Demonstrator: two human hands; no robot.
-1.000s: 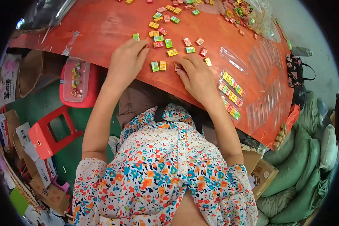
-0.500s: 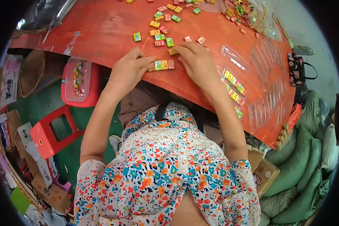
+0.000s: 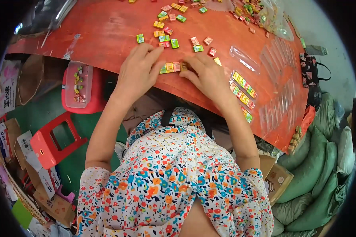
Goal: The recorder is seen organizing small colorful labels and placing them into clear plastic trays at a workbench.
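Observation:
Small colourful candy-sized boxes (image 3: 169, 67) stand in a short row at the red table's near edge, between my hands. My left hand (image 3: 137, 73) is at the row's left end, thumb and forefinger apart; its fingertips come close to a pink-red box (image 3: 164, 45) just beyond. At the other end, my right hand (image 3: 207, 77) grips a small yellow box (image 3: 183, 66) against the row, its fingers partly covering it. Loose green box (image 3: 175, 43) and orange box (image 3: 158, 33) lie past the row, among several others.
Filled rows of boxes (image 3: 244, 84) lie right of my right hand, near clear plastic trays (image 3: 280, 108). A plastic bag (image 3: 276, 19) and a heap of boxes (image 3: 249, 10) sit far right. Left of the table are a clear tub (image 3: 72, 96) and a red stool (image 3: 53, 140).
My right hand has brought the yellow box down to the row's right end. My left fingers have spread and moved up toward the pink-red box. The view has shifted slightly.

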